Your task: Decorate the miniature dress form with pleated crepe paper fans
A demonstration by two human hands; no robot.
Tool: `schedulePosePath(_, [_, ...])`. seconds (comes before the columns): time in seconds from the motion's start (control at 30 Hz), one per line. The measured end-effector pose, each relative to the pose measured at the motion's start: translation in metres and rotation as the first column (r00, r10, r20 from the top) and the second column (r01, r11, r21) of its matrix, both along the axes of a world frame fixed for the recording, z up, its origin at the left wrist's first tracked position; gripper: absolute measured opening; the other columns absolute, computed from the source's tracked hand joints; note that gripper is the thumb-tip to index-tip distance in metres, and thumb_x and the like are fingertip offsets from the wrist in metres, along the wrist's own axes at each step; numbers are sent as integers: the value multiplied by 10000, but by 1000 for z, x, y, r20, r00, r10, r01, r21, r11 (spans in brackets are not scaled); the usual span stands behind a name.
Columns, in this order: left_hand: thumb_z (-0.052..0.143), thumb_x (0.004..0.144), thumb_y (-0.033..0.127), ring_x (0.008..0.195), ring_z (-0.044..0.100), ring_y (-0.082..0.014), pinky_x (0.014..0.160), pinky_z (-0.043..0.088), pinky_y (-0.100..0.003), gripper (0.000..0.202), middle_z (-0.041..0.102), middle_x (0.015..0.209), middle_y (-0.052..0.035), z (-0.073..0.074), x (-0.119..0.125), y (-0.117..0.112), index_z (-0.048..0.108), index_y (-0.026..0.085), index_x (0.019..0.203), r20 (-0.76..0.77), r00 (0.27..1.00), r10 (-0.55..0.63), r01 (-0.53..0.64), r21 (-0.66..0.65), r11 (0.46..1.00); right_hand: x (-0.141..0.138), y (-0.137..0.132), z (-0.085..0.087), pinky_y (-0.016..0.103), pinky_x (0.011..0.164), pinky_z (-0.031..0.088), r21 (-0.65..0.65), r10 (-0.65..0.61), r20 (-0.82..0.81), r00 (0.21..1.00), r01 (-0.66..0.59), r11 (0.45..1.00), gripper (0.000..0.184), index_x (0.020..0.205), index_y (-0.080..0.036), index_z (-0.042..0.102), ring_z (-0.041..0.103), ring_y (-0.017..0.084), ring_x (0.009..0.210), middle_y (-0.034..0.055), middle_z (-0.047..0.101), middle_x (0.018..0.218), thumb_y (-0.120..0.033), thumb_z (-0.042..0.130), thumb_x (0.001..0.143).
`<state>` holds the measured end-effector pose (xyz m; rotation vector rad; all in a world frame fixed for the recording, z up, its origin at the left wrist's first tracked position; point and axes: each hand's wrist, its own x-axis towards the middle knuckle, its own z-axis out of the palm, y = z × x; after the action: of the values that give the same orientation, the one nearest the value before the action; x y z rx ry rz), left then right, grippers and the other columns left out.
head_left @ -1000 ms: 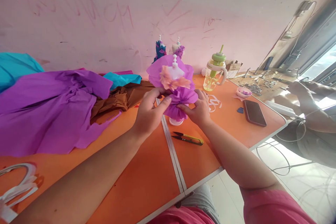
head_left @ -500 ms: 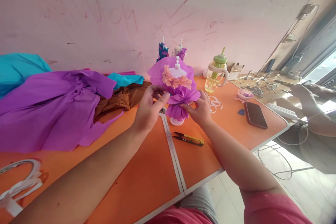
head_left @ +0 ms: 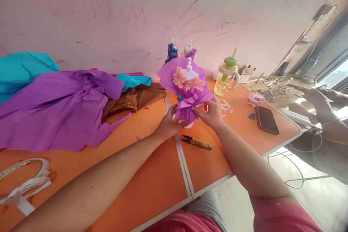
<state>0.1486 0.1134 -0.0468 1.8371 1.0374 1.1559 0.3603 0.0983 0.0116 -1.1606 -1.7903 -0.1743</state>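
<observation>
A small white mannequin dressed in purple crepe paper [head_left: 187,94] with peach paper flowers stands on the orange table [head_left: 152,174]. My left hand [head_left: 169,123] is wrapped round the lower part of the paper dress near its white base. My right hand [head_left: 209,113] pinches the gathered purple paper at the waist from the right. Both hands are closed on the dress.
Yellow-handled snips [head_left: 197,142] lie just in front of my hands. Purple [head_left: 54,108], teal and brown paper sheets are piled at left. A green-lidded cup [head_left: 227,77], a phone [head_left: 266,119], white ribbon [head_left: 21,188] and two finished figures [head_left: 179,51] are around. Another person's arm [head_left: 323,108] is at right.
My left hand has dropped from the top of the dress to its base. The right hand keeps its pinch at the waist. The view has shifted a little.
</observation>
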Motion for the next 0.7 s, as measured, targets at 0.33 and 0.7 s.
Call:
schedulePosePath(0.33, [652,803,224,961,683,-286,811,515,-387,377,737,1022,-48,2,8,-5,644,267,1178,-328,940,92,-87,27,996,-8,0,-1,407,845,495,-32,17,-98,995,-20,999,242,830,-244,714,604,256,977,49,635,974,-482,742,790])
schedulePosePath(0.7, [637,809,222,1053,676,-276,935,477,-384,328,745,1061,-29,2,11,-2,664,273,1132,-426,897,115,-83,93,992,-18,0,-2,402,901,502,-96,0,-232,973,-23,995,219,829,-242,734,624,249,1015,46,687,1014,-459,736,801])
